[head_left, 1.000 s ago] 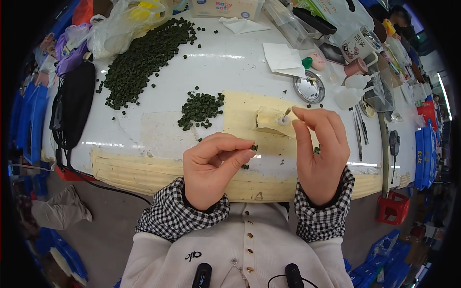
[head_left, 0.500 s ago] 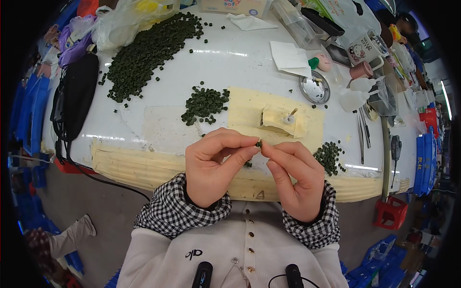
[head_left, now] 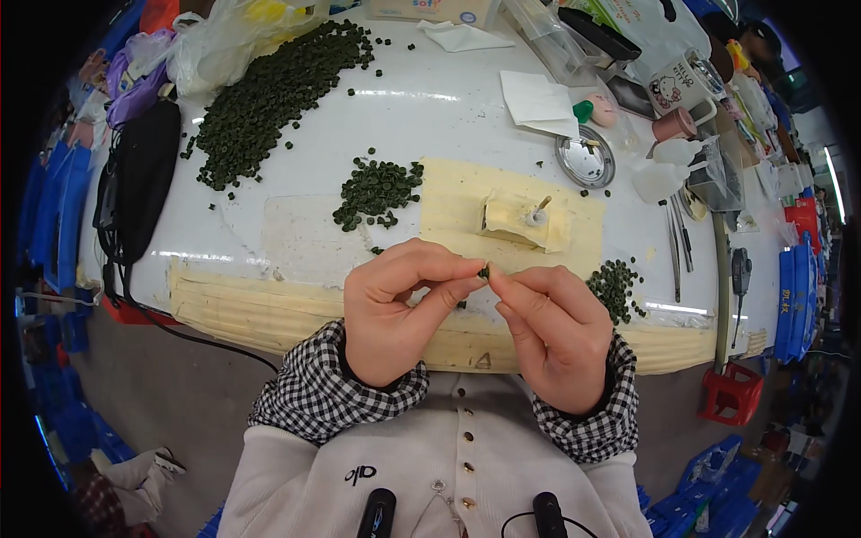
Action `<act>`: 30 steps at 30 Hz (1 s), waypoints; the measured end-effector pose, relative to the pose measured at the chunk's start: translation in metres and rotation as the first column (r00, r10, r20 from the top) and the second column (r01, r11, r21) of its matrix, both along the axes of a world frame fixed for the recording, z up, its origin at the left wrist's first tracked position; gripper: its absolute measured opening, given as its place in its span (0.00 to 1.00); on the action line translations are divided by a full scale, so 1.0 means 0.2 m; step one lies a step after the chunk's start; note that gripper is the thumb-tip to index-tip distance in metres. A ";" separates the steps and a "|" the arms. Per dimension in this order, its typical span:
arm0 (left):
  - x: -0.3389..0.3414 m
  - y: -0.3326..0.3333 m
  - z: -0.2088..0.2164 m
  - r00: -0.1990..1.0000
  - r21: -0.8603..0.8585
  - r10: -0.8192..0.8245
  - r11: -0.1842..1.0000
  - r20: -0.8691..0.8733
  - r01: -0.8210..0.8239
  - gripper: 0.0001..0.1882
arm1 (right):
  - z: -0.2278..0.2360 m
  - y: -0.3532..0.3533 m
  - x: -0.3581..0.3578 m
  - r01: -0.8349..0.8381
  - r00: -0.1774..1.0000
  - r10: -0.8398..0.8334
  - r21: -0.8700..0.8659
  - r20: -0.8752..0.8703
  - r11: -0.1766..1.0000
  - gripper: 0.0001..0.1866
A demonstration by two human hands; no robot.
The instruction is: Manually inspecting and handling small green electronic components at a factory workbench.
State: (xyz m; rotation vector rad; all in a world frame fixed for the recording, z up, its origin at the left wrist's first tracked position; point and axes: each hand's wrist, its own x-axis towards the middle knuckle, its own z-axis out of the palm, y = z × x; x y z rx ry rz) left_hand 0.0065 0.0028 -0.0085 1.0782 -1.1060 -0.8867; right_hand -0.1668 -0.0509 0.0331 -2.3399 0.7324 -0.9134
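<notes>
Pinched between the thumb and index finger of my left hand (head_left: 386, 309) is a small dark green piece (head_left: 483, 273). My right hand (head_left: 565, 345) meets it from the other side, index fingertip against the piece, thumb bent lower and apart. What the right fingers grip, if anything, is hidden. Just beyond the hands, a cream-coated block (head_left: 516, 229) with a short upright peg (head_left: 541, 213) rests on a pale yellow sheet (head_left: 444, 211). Similar green pieces lie in a small heap (head_left: 381, 190) beyond my left hand and another heap (head_left: 613, 291) beside my right.
A large green heap (head_left: 260, 112) spreads across the far left, near a black cloth pouch (head_left: 139, 188). Right of the sheet are a round metal dish (head_left: 585, 163), tweezers (head_left: 673, 251) and a white mug (head_left: 682, 90). Yellowish padding (head_left: 260, 305) lines the table's near edge.
Both hands stay almost in place, the piece still at the fingertips. The view has shifted slightly. At the lower left, another person's leg and foot have moved lower.
</notes>
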 end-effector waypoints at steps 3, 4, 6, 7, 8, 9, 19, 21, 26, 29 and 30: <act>-0.01 0.00 0.01 0.998 0.023 0.005 1.000 -0.065 -0.004 0.10 | 0.01 0.01 0.01 0.017 1.000 -0.018 0.018 0.015 1.000 0.20; -0.01 0.01 0.01 0.997 0.024 0.006 1.000 -0.077 -0.005 0.10 | 0.01 0.01 0.01 0.021 1.000 -0.021 0.016 0.023 1.000 0.20; -0.01 0.01 0.01 0.995 0.025 0.009 1.000 -0.104 -0.007 0.10 | 0.01 0.02 0.01 0.028 0.999 -0.028 0.021 0.032 0.999 0.19; -0.01 0.01 0.01 0.994 0.028 0.007 1.000 -0.113 -0.004 0.10 | 0.01 0.02 0.02 0.031 0.999 -0.032 0.029 0.033 0.999 0.19; -0.01 0.01 0.01 0.993 0.032 0.005 0.999 -0.122 -0.001 0.10 | 0.01 0.02 0.02 0.034 0.999 -0.035 0.036 0.034 0.999 0.19; -0.01 0.01 0.01 0.991 0.035 0.003 0.999 -0.133 0.002 0.10 | 0.01 0.02 0.02 0.035 0.999 -0.037 0.038 0.038 0.999 0.19; -0.01 0.01 0.02 0.988 0.048 -0.004 0.999 -0.152 0.011 0.09 | -0.01 0.02 0.01 0.006 0.995 -0.021 0.153 0.093 0.988 0.19; 0.00 0.01 0.02 0.988 0.056 -0.010 0.998 -0.155 0.019 0.09 | -0.02 0.02 0.01 -0.004 0.995 -0.012 0.155 0.103 0.988 0.19; 0.00 0.01 0.02 0.990 0.051 -0.021 0.998 -0.137 0.028 0.09 | -0.02 0.02 0.00 -0.017 0.994 -0.001 0.168 0.109 0.986 0.18; 0.00 0.01 0.02 0.992 0.052 -0.020 0.998 -0.127 0.027 0.09 | -0.02 0.02 0.00 -0.019 0.994 0.000 0.173 0.110 0.985 0.18; 0.00 0.01 0.02 0.992 0.052 -0.019 0.998 -0.124 0.026 0.09 | -0.02 0.02 0.00 -0.019 0.994 0.000 0.166 0.109 0.986 0.18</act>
